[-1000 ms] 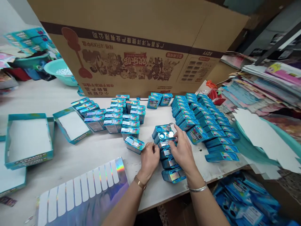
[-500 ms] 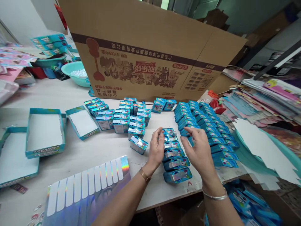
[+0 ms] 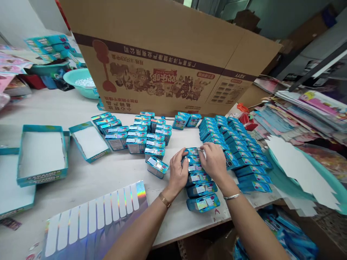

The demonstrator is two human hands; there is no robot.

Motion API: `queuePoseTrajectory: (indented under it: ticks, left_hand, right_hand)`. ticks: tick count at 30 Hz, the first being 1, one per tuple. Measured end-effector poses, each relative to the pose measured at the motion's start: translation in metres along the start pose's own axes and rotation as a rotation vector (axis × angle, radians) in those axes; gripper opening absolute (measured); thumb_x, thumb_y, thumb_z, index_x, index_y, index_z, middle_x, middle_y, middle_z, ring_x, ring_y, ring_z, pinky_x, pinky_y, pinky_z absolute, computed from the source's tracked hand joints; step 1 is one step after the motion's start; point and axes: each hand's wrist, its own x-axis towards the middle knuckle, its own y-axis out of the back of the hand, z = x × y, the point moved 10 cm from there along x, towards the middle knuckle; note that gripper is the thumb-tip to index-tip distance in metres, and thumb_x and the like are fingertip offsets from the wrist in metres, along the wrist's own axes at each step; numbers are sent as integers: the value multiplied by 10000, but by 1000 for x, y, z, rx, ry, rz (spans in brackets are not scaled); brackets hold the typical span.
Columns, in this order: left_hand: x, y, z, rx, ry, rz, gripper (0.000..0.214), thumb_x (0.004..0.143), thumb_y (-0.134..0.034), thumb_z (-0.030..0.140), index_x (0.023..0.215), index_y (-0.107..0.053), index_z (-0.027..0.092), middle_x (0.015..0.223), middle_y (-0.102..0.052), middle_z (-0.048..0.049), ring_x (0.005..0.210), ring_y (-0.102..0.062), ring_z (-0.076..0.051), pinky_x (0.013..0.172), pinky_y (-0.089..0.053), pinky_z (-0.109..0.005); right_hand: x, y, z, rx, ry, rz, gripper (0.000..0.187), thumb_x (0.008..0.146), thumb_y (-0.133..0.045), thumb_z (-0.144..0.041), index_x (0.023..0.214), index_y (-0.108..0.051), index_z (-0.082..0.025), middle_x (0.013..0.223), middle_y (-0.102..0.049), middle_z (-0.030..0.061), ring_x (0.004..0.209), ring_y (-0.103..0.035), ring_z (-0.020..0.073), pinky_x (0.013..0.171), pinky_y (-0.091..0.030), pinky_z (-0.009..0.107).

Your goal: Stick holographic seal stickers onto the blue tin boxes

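Gripping or merely touching, we cannot tell. Our right hand (image 3: 214, 162) has closed in opposite our left hand (image 3: 179, 172) at the small boxes (image 3: 200, 177); both seem engaged.

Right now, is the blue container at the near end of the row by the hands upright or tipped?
Upright: the blue container stands with its narrow top, bearing a silver strip, facing up.

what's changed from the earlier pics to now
The left hand has moved forward along the row of blue containers to its far end. The right hand, which had swung out rightward, is back in at the far containers. The sticker sheet and carton stayed put.
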Motion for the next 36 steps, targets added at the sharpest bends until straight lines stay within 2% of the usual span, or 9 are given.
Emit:
queuePoseTrajectory:
  ticks: [7, 13, 15, 19, 23, 27, 31, 34, 36]
  left_hand:
    - [0, 2, 4, 33, -32, 9, 371, 941, -490, 222, 1301, -569, 179, 1222, -695, -108, 1203, -595, -242, 1079, -421, -453]
    - [-1, 0, 8, 88, -79, 6, 371, 934, -490, 212, 1295, -573, 195, 1202, -705, -95, 1194, -596, -250, 1063, -420, -457]
    - [-2, 0, 9, 103, -89, 7, 369, 934, -485, 211, 1291, -575, 193, 1200, -706, -97, 1192, -596, -253, 1057, -421, -459]
    - [-1, 0, 9, 111, -81, 7, 366, 936, -476, 220, 1286, -582, 201, 1205, -706, -95, 1205, -593, -253, 1068, -417, -456]
    - [0, -1, 4, 54, -42, -16, 391, 930, -476, 225, 1305, -583, 206, 1221, -703, -92, 1231, -581, -250, 1103, -397, -464]
    - [-6, 0, -7, -196, 83, -39, 411, 958, -459, 315, 1336, -576, 205, 1383, -619, -100, 1351, -502, -249, 1164, -349, -446]
    - [-16, 13, 0, -355, 115, 21, 493, 974, -448, 512, 1332, -575, 198, 1445, -550, -118, 1388, -451, -275, 1171, -328, -438]
    - [-16, 16, 8, -345, 131, 13, 534, 897, -537, 617, 1177, -645, 174, 1263, -630, -134, 1229, -557, -287, 1082, -399, -428]
    - [-14, 16, 6, -297, 177, 26, 441, 862, -601, 585, 1003, -671, 173, 1069, -658, -102, 1078, -602, -264, 989, -440, -398]
  right_hand:
    - [-2, -2, 12, 4, -41, -63, 235, 989, -409, -232, 903, -625, -193, 868, -667, 97, 846, -580, 260, 786, -389, 380]
    - [10, -22, 38, 230, -174, -66, 423, 953, -488, -394, 1307, -538, -168, 1120, -668, 136, 983, -622, 282, 827, -480, 398]
    - [21, -29, 37, 195, -133, -90, 379, 929, -526, -391, 1232, -594, -175, 1126, -656, 143, 1015, -606, 293, 831, -486, 405]
    - [36, -24, 28, 149, -63, -115, 154, 916, -521, -268, 867, -654, -206, 992, -666, 118, 960, -593, 281, 828, -469, 401]
    - [29, 15, 13, 140, 1, -43, 179, 930, -505, -248, 800, -624, -217, 1017, -678, 115, 984, -590, 279, 879, -446, 425]
    - [12, 53, 13, 356, -109, 23, 189, 916, -561, -333, 765, -622, -236, 1011, -684, 90, 1023, -619, 265, 914, -455, 422]
    - [0, 50, 8, 616, -246, -62, 206, 896, -588, -385, 765, -645, -237, 1065, -684, 81, 1086, -630, 254, 954, -448, 414]
    - [-3, 40, 1, 705, -303, -99, 213, 875, -607, -403, 755, -662, -236, 1065, -693, 77, 1075, -638, 252, 947, -448, 404]
    - [-3, 31, -3, 760, -328, -122, 238, 870, -604, -423, 743, -669, -233, 1041, -699, 76, 1023, -649, 245, 920, -459, 393]
